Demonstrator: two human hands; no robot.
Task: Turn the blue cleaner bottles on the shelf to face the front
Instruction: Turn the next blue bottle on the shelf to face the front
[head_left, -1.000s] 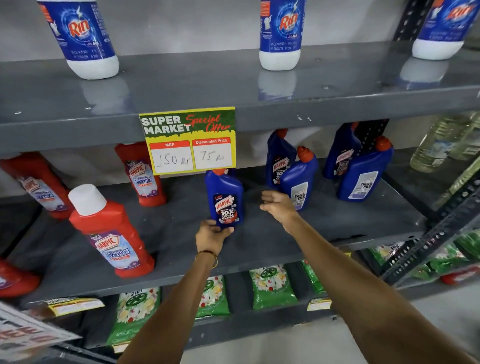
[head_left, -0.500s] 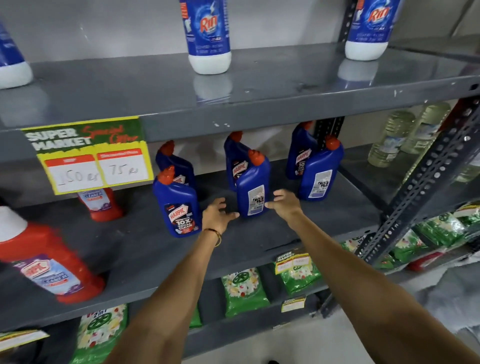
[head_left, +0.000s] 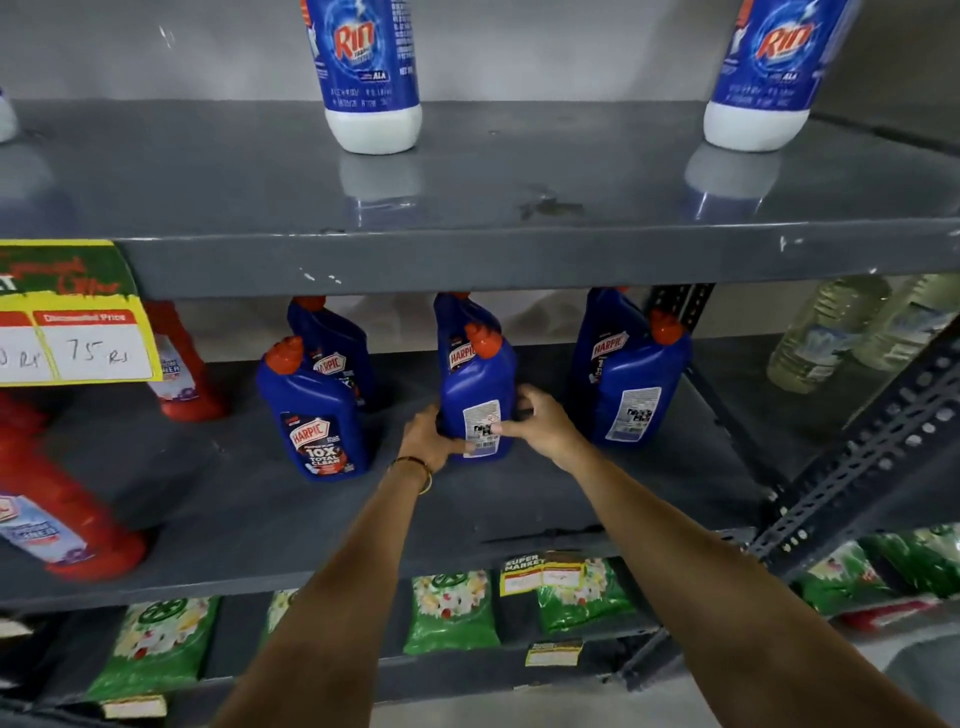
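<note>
Middle blue bottle stands upright on the grey shelf, orange cap on top, w/ its back label (barcode, small print) facing the near edge, so front side is turned away. Just behind it a second blue bottle shows a Harpic logo. To the left, front blue bottle already shows its "10X Total Clean" label. To the right, another blue bottle shows its barcode side.

Left hand is wrapped on the middle bottle's lower left side, thumb across the bottom of the label. Right hand clamps its right side, thumb on the label, fingers curled round the far side.

Hidden: fingertips of both hands behind the bottle. Rear bottles' caps are partly cut off by the upper shelf. Price sign at left is cropped and blurry.
</note>
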